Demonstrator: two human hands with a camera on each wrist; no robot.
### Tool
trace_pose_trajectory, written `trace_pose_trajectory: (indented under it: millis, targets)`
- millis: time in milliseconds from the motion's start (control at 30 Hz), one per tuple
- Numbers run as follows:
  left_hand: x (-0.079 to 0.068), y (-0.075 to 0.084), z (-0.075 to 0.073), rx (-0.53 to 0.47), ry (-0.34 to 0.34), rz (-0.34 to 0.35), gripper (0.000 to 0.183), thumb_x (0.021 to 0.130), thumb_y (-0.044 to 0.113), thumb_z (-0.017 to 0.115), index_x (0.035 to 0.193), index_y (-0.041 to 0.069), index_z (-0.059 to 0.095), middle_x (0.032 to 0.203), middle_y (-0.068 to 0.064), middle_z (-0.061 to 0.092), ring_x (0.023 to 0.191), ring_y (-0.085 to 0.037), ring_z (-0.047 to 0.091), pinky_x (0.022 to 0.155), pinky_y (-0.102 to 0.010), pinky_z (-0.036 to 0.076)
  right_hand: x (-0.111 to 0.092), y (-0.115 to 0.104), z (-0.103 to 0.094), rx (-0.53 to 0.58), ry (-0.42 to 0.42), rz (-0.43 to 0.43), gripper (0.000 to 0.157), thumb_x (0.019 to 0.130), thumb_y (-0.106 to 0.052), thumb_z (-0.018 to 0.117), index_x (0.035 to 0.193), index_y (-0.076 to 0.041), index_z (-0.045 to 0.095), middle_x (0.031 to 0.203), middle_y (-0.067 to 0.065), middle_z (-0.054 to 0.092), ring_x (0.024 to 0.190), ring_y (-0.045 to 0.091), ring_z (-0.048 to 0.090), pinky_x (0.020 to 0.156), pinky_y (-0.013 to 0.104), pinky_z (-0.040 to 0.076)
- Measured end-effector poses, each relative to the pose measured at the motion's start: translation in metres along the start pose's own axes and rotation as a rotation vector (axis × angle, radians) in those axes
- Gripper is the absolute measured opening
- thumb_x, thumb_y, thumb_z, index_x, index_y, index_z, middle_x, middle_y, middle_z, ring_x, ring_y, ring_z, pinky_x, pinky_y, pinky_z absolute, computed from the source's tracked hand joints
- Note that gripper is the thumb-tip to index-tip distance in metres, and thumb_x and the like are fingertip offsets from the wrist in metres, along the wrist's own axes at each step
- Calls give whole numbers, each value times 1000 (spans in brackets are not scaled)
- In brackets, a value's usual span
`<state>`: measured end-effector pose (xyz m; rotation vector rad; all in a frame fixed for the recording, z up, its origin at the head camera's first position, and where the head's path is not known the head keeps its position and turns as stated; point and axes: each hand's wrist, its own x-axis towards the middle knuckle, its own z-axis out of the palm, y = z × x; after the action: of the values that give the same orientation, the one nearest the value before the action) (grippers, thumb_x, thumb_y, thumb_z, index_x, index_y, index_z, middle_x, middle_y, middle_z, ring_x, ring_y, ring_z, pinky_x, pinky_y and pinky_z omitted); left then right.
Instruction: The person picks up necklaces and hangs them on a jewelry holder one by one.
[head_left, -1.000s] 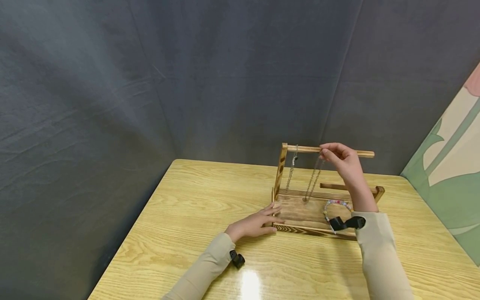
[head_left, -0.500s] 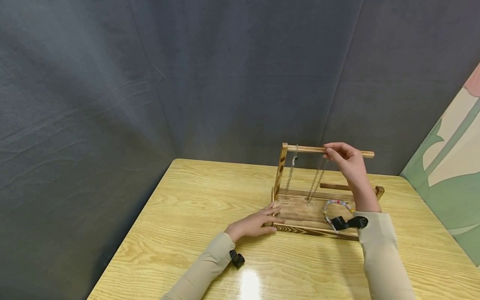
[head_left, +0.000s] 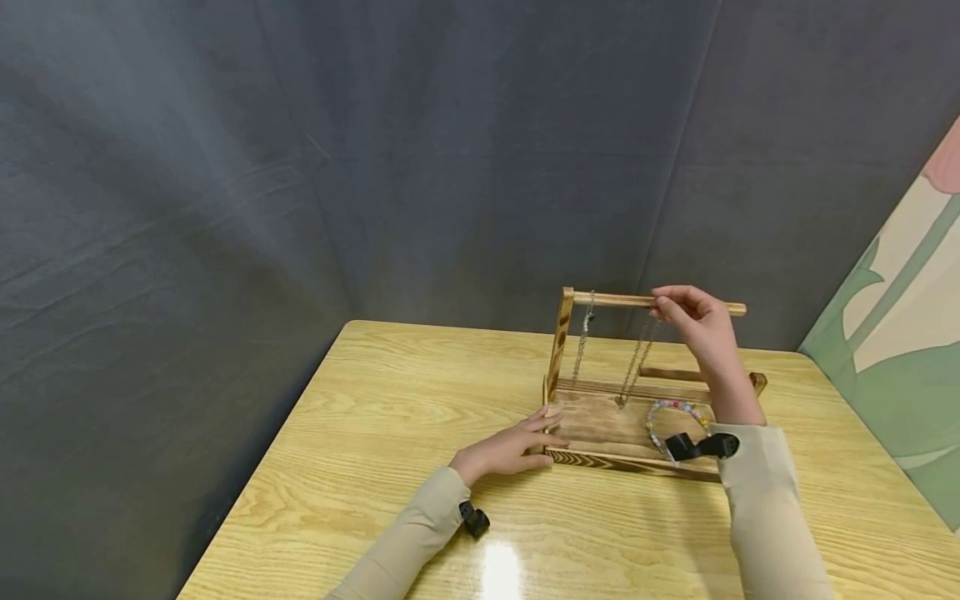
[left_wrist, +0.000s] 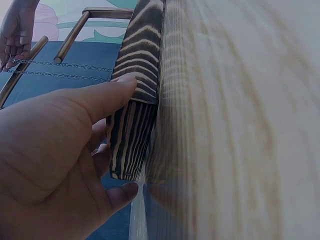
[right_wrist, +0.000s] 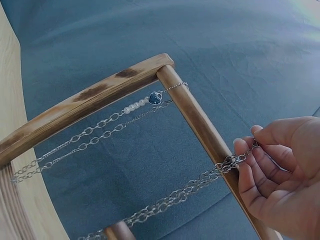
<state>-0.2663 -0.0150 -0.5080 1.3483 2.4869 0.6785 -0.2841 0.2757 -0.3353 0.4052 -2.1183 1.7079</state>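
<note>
My right hand pinches the end of a silver chain necklace at the upper bar of the wooden jewelry stand. The doubled chain passes over the bar and hangs toward the base. In the right wrist view, thumb and fingertips meet at the chain's end, just past the bar. My left hand holds the stand's front left corner; in the left wrist view its thumb lies on the striped front board, with some fingers partly hidden behind it. Another chain necklace with pearls and a dark blue heart charm hangs near the post.
A colourful beaded bracelet is at the stand's right side, partly hidden by the right wrist camera. A lower wooden bar stands behind the right forearm. The wood-grain table meets a dark curtain behind.
My right hand has shifted slightly right along the upper bar, and the hanging chain has moved with it. The left hand stays at the stand's corner.
</note>
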Motion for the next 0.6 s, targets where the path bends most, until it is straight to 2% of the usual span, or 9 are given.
trace_pose_trajectory:
  millis: [233, 433, 600]
  targets:
    - [0, 0, 0, -1, 1, 8, 44, 98, 34, 45, 140, 25, 43, 157, 0, 7, 144, -22, -5, 114, -44, 21, -1, 0, -4, -1, 13, 26, 32, 92, -18, 58, 113, 6, 60, 90, -7, 64, 78, 4, 62, 69, 12, 49]
    - [0, -1, 0, -1, -4, 5, 45, 97, 35, 45, 141, 25, 42, 157, 1, 7, 144, -23, -5, 114, -44, 20, -1, 0, -6, 20, 13, 23, 25, 92, -17, 58, 110, -1, 63, 90, -5, 64, 79, 7, 62, 70, 12, 49]
    - [0, -1, 0, -7, -8, 5, 45, 97, 36, 45, 141, 26, 42, 157, 0, 7, 144, -23, -4, 114, -44, 21, -2, 1, -8, 44, 9, 23, 24, 92, -16, 59, 110, -1, 64, 91, -4, 64, 79, 6, 62, 70, 12, 49]
